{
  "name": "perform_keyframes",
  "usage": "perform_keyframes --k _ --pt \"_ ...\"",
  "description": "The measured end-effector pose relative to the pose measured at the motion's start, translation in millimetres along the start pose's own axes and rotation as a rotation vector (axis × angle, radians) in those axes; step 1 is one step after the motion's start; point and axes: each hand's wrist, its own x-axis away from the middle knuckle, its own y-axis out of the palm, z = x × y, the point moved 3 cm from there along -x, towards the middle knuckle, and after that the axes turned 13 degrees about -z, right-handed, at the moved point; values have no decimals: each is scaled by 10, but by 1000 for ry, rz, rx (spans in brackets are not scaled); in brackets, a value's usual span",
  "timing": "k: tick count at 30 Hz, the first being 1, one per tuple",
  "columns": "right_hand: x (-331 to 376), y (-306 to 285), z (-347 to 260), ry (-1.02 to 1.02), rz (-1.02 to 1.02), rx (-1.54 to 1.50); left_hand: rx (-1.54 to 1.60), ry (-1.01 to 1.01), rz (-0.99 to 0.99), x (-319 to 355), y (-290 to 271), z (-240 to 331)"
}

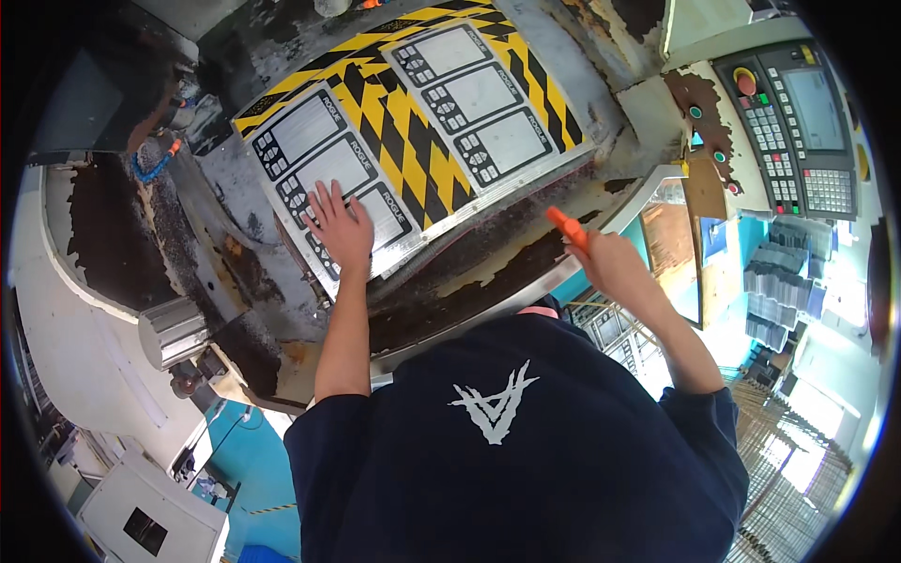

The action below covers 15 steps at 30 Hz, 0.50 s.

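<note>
A dark navy short-sleeved T-shirt (526, 469) is worn, its fabric plain and slightly creased across the chest. A white angular emblem (495, 405), made of slanted strokes forming a pointed shape, is printed at the middle of the chest. A narrow band of pinkish-red collar (539, 311) is seen at the neckline. The sleeves are cut short and end above the elbows, well back from each hand; a loose hem is shown on the right sleeve (699, 413) and a smoother one on the left sleeve (324, 422). Both forearms are left bare. No glove, watch or ring can be made out on the left hand (340, 228) or the right hand (610, 263).
</note>
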Motion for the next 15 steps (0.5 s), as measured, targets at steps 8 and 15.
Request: perform_keyframes --k 8,15 --pt "-31 106 -126 -14 35 -18 -3 -6 0 1 -13 11" --pt "-118 95 143 50 58 22 22 3 23 5 -22 11"
